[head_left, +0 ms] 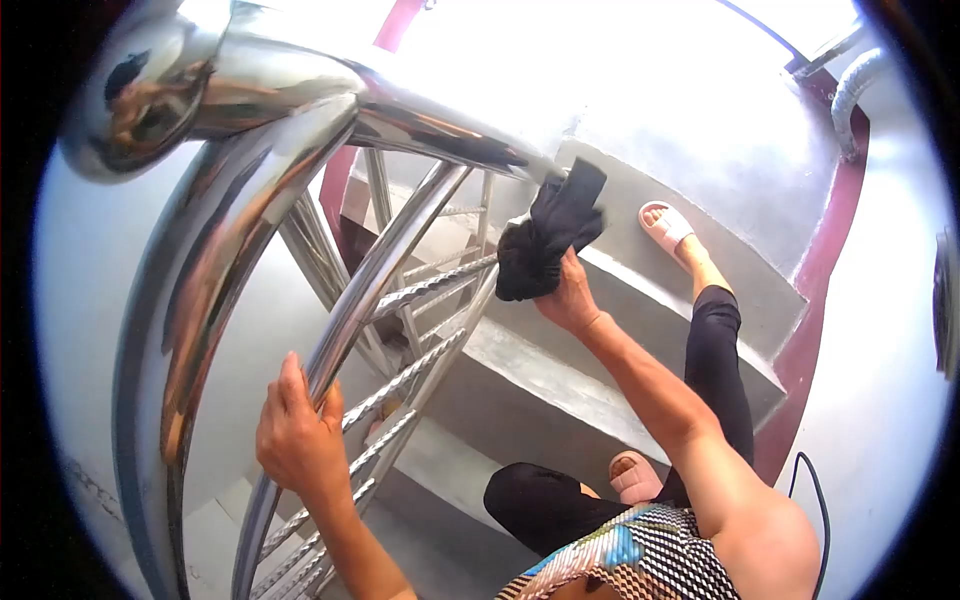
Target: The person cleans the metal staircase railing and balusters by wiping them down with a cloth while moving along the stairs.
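Just off centre, toward 1 o'clock in the head view, we note the black, bunched fabric cloth (548, 232), apparently against the shiny, round steel handrail (430, 135). The bare right hand (570, 298), at 3 o'clock, has it gathered in its fingers; the cloth hides most fingertips, so we cannot tell how firm the hold is. At 8 o'clock the bare left hand (305, 435) has its fingers curled round a slender, polished steel post (385, 265).

Risks, as we judge them: smooth metal could let the left palm slide if it is damp or takes body weight. The right arm reaches well out, and leaning further could upset the balance. Pale pink, open-toed sandals (668, 228), at 2 and 5 o'clock, stand apart on the grey concrete steps (535, 365); a sole set near an edge could slip. Loose folds could snag on the twisted steel rods (420, 294), between 7 and 9 o'clock, or drop if the grip slackens.
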A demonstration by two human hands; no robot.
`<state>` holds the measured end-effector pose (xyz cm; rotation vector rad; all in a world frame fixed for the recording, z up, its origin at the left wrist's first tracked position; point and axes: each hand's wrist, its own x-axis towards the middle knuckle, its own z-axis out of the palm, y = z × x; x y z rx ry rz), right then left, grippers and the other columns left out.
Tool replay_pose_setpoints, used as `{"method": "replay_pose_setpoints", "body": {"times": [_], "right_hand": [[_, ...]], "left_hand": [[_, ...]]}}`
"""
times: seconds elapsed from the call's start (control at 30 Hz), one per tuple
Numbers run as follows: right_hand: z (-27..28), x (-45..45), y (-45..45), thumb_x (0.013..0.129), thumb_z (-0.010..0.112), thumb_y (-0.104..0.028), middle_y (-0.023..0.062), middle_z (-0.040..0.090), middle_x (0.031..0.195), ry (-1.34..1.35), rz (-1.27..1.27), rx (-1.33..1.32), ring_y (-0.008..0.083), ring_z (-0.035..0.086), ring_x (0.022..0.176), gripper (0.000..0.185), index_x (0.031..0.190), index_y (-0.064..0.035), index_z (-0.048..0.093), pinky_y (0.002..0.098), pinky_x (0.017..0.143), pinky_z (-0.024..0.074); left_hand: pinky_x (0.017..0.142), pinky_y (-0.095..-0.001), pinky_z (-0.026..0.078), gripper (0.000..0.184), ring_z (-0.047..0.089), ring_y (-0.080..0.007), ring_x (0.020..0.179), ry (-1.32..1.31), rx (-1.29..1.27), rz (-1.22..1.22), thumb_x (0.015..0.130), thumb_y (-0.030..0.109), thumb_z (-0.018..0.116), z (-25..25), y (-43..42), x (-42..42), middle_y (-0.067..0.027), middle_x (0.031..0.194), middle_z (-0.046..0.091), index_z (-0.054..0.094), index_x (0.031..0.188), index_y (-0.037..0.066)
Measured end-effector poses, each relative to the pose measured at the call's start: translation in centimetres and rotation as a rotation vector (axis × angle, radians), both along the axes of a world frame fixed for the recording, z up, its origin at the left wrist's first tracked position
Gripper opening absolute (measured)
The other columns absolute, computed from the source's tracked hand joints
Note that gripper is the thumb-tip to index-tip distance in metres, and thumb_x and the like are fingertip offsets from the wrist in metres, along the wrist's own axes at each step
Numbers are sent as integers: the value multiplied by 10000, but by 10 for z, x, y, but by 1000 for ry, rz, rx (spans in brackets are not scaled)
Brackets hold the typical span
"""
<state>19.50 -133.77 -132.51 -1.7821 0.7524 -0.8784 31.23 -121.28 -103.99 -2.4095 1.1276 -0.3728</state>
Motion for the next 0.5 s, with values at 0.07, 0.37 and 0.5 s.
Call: {"method": "replay_pose_setpoints", "body": {"times": [0.07,0.37,0.5], "right_hand": [[33,-3,-25,679,614,-125,129,532,1090,45,154,-270,335,439,1101,375,1050,-109,571,428,979,301],[89,98,-98,645,624,-351,206,501,1099,-475,-202,-380,389,473,1038,532,1058,-30,525,463,910,360],[71,93,-104,675,607,-295,163,573,1014,-582,-231,-243,363,549,941,359,904,-18,599,407,814,442]], "left_hand": [[644,-364,475,437,600,-262,785,5,9,22,705,174,667,2,-2,-1,-93,917,596,506,1105,105],[647,-385,459,429,585,-299,769,50,4,-54,717,161,645,1,-2,0,-113,903,585,495,1112,87],[599,-380,447,476,576,-266,709,83,0,6,639,133,682,4,-1,-1,-79,790,566,515,1082,78]]}}
